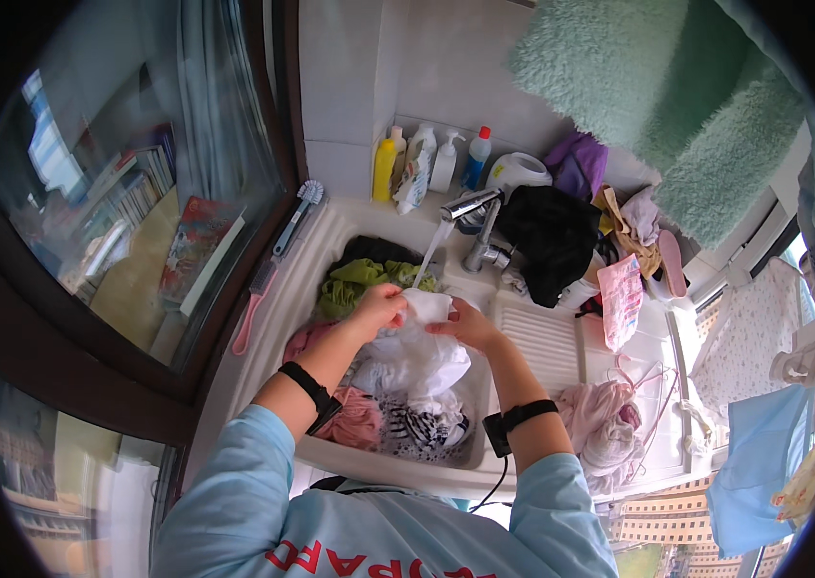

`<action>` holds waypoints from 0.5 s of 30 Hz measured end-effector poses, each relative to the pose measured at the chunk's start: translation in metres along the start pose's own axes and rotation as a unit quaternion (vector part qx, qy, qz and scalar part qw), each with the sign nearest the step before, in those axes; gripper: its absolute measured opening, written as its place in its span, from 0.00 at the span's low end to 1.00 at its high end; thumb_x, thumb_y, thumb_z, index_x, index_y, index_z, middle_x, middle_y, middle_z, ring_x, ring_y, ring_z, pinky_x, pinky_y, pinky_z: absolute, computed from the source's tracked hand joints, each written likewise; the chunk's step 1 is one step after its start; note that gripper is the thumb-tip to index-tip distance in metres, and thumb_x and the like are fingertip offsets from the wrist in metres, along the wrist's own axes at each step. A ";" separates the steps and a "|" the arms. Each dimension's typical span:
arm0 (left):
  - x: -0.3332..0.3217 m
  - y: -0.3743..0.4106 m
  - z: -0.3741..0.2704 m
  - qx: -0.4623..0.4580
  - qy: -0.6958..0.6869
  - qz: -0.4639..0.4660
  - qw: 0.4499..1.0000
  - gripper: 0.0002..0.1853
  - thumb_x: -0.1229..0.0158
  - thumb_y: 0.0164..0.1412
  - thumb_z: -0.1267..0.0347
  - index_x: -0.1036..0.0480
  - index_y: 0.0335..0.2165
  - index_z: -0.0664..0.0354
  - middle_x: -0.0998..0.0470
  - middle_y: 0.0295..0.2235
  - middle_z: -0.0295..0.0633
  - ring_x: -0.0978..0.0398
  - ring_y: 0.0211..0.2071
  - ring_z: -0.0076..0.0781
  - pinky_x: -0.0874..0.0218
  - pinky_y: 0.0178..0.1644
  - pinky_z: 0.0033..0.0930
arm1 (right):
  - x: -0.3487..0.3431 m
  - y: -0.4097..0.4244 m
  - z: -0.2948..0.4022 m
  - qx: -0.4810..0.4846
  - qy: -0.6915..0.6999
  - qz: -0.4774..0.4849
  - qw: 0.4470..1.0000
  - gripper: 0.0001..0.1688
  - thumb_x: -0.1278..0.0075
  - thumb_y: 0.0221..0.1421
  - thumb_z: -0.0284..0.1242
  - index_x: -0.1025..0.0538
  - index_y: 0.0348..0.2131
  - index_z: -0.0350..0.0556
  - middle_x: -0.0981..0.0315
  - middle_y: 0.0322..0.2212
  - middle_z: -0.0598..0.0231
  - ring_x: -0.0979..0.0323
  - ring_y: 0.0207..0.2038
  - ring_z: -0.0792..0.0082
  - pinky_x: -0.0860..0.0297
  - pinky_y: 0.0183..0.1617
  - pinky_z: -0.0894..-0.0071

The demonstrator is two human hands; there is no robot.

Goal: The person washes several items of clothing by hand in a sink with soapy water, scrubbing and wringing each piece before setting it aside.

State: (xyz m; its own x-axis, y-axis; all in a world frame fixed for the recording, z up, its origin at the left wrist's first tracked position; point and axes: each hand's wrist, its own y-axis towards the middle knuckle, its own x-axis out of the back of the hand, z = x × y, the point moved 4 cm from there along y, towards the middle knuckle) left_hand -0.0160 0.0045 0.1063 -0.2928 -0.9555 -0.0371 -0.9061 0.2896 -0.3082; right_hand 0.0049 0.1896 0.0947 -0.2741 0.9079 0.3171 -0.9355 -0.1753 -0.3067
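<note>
My left hand and my right hand each grip an edge of a wet white garment over the laundry sink. The garment's top is spread between my fingers, and its lower part hangs onto the laundry below. Water runs from the chrome faucet just beyond the cloth. Green cloth lies at the back of the basin, beside dark fabric. Toward me are a pink garment and a black-and-white striped cloth among suds.
A scrub brush and a pink-handled brush lie on the left rim. Several bottles stand behind the basin. Right of it are a ribbed washboard, black cloth, a pink packet, twisted pink laundry and hangers.
</note>
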 end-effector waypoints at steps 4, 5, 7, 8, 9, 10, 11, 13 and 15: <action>0.021 -0.004 -0.023 -0.120 0.111 -0.017 0.986 0.10 0.46 0.47 0.68 0.28 0.29 0.62 0.29 0.23 0.32 0.33 0.26 0.21 0.43 0.28 0.23 | -0.012 -0.013 -0.019 0.038 -0.280 0.074 0.957 0.34 0.38 0.32 0.44 0.28 0.39 0.44 0.27 0.33 0.57 0.30 0.38 0.63 0.36 0.42 0.68; 0.021 -0.008 -0.031 -0.150 0.121 -0.011 0.981 0.10 0.45 0.47 0.68 0.27 0.29 0.62 0.29 0.22 0.32 0.33 0.25 0.20 0.45 0.28 0.22 | -0.013 -0.014 -0.028 0.018 -0.317 0.064 0.946 0.34 0.39 0.31 0.46 0.26 0.38 0.44 0.27 0.33 0.56 0.30 0.38 0.62 0.36 0.42 0.68; 0.026 -0.016 -0.041 -0.136 0.079 -0.025 0.987 0.09 0.43 0.48 0.65 0.28 0.24 0.61 0.30 0.21 0.31 0.35 0.24 0.19 0.46 0.28 0.22 | -0.011 -0.016 -0.028 -0.004 -0.353 0.033 0.935 0.34 0.40 0.31 0.48 0.25 0.36 0.45 0.27 0.33 0.54 0.30 0.38 0.59 0.36 0.42 0.67; 0.035 -0.012 -0.036 -0.129 0.033 -0.026 0.991 0.09 0.43 0.48 0.65 0.29 0.23 0.60 0.30 0.21 0.31 0.36 0.24 0.19 0.47 0.28 0.22 | -0.007 -0.018 -0.026 -0.007 -0.350 0.008 0.937 0.35 0.40 0.30 0.49 0.25 0.36 0.45 0.27 0.33 0.54 0.30 0.38 0.58 0.36 0.42 0.66; 0.040 -0.010 -0.034 -0.122 -0.013 -0.025 0.992 0.10 0.43 0.49 0.64 0.29 0.21 0.60 0.31 0.21 0.31 0.36 0.23 0.18 0.47 0.27 0.22 | -0.004 -0.022 -0.022 -0.012 -0.347 -0.017 0.938 0.35 0.41 0.30 0.50 0.25 0.35 0.44 0.27 0.33 0.53 0.30 0.38 0.57 0.36 0.42 0.66; 0.047 -0.012 -0.030 -0.105 -0.035 -0.039 0.993 0.11 0.43 0.49 0.64 0.31 0.20 0.59 0.32 0.20 0.31 0.37 0.22 0.18 0.47 0.26 0.22 | 0.002 -0.026 -0.014 -0.010 -0.339 -0.065 0.939 0.30 0.40 0.31 0.45 0.25 0.34 0.46 0.27 0.30 0.54 0.30 0.36 0.57 0.36 0.42 0.64; 0.053 -0.013 -0.027 -0.103 -0.014 -0.061 0.993 0.11 0.42 0.49 0.64 0.32 0.18 0.59 0.33 0.19 0.30 0.38 0.22 0.18 0.48 0.25 0.23 | 0.009 -0.029 -0.003 0.023 -0.326 -0.112 0.938 0.28 0.40 0.32 0.44 0.25 0.33 0.47 0.27 0.30 0.55 0.30 0.36 0.57 0.36 0.41 0.64; 0.064 -0.019 -0.019 -0.097 0.025 -0.106 0.989 0.13 0.41 0.48 0.65 0.33 0.16 0.60 0.35 0.18 0.29 0.41 0.20 0.17 0.50 0.24 0.24 | 0.024 -0.037 0.023 0.087 -0.298 -0.201 0.929 0.25 0.40 0.32 0.40 0.24 0.33 0.49 0.28 0.30 0.57 0.31 0.37 0.57 0.36 0.41 0.65; 0.076 -0.010 0.000 -0.142 0.091 -0.095 0.981 0.13 0.39 0.43 0.65 0.33 0.17 0.62 0.33 0.17 0.34 0.37 0.20 0.24 0.46 0.25 0.27 | 0.023 -0.043 0.046 0.172 -0.408 -0.237 0.865 0.26 0.39 0.32 0.39 0.25 0.36 0.53 0.28 0.31 0.60 0.33 0.40 0.59 0.36 0.42 0.65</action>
State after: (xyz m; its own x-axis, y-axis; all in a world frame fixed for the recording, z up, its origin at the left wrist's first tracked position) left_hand -0.0292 -0.0713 0.1062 -0.1367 -0.9754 0.1731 -0.9906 0.1361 -0.0152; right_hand 0.0281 0.2009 0.1562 0.2226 0.3631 0.9048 -0.9587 -0.0871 0.2708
